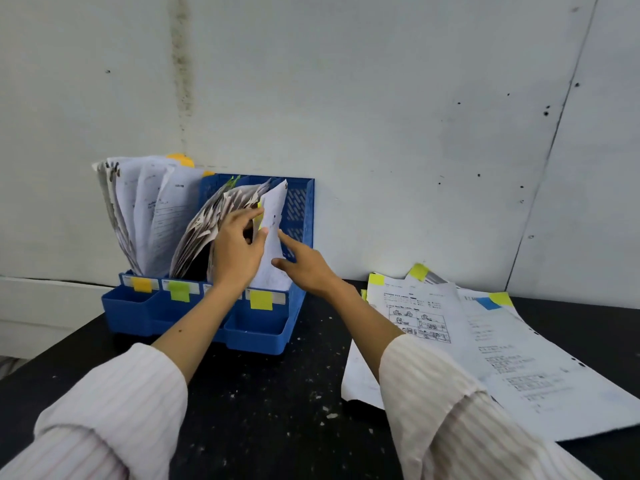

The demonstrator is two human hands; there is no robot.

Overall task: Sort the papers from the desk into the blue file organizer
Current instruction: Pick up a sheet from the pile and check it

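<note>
Head view: sheet in blue organizer, between both hands' fingers.

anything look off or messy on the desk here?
Yes. The loose white sheets with sticky tabs lie fanned and skewed on the speckled black desk, one overhanging its right edge. In the blue plastic file organizer, the filed papers splay and curl instead of standing straight.
</note>
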